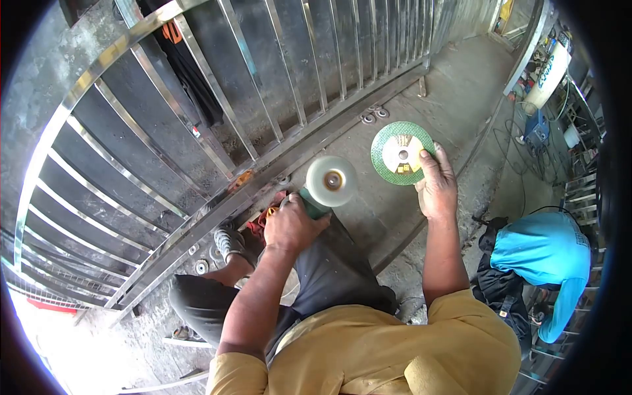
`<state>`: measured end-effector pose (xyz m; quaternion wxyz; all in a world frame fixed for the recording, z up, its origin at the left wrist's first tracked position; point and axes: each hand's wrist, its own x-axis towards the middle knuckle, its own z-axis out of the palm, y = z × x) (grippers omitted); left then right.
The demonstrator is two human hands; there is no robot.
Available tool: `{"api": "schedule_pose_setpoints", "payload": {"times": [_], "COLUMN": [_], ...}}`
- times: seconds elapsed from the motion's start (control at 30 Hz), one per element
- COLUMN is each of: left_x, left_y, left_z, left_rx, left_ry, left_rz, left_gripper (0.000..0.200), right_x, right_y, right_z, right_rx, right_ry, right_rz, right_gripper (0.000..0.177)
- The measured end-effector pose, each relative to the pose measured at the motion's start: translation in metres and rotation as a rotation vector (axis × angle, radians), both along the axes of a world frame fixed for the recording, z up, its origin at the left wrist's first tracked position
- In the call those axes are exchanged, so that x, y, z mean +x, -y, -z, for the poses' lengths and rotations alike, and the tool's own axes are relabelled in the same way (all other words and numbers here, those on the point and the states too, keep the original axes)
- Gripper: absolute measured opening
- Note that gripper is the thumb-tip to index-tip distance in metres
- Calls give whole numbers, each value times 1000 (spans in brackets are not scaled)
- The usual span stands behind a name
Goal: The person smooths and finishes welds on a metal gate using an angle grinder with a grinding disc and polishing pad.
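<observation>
My left hand is closed around the green body of an angle grinder. A pale round wheel is on the grinder, its hub facing up at me. Held up by its edge in my right hand is a green cutting disc with a pale printed label. My right thumb presses on its face, and the fingers behind are partly hidden. The disc and the grinder are apart. Red cloth shows beside my left hand.
A curved shiny metal railing stands in front of and left of me. Several used discs lie on the floor near its base. At right, a person in a blue shirt bends down. Cables and a blue machine sit behind.
</observation>
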<state>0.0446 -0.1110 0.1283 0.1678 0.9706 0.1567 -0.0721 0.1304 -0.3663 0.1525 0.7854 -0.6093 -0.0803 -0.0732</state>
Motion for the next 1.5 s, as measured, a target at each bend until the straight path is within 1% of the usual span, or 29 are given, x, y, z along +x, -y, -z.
{"api": "schedule_pose_setpoints", "payload": {"times": [0.07,0.13,0.17,0.27,0.3,0.4,0.43,0.53,0.6,0.7,0.77,0.9,1.0,1.1,1.37,1.5], "left_x": [5,1,-1,-6,-8,-12,-13,-12,-10,-10,-10,-12,-12,-15,-18,-19], "left_y": [-8,-11,-12,-21,-24,-28,-29,-29,-26,-25,-26,-25,-28,-25,-28,-29], "left_z": [-6,-8,-4,3,6,3,4,3,0,5,7,3,0,0,-1,-2], "left_rx": [-51,-46,-35,-48,-63,-89,-100,-111,-99,-67,-61,-54,-104,-60,-77,-82], "left_ry": [-64,-60,-52,-13,-1,12,9,-12,-42,21,27,26,-46,14,-3,-6], "left_rz": [-18,-7,-2,-17,-33,-27,-25,-7,1,10,15,9,13,12,21,26], "left_gripper": [79,81,81,82,82,84,86,92,98,77,77,77,102,80,79,78], "right_x": [1,-6,-9,-3,-4,5,5,9,11,15,14,10,7,2,1,0], "right_y": [-4,-8,-15,-20,-23,-34,-39,-51,-53,-51,-50,-52,-52,-51,-43,-42], "right_z": [-4,-17,-25,-24,-27,-21,-25,-23,-24,-24,-24,-22,-25,-26,-23,-33], "right_rx": [-48,-288,-375,-595,-682,-844,-887,-925,-931,-933,-929,-876,-868,-860,-917,-995], "right_ry": [23,100,257,406,394,596,606,760,791,800,792,862,872,883,885,894], "right_rz": [-2,5,-1,-24,-32,-107,-157,-217,-224,-242,-266,-273,-285,-284,-261,-260], "right_gripper": [22,22,21,19,19,20,18,15,14,14,15,17,17,16,14,16]}}
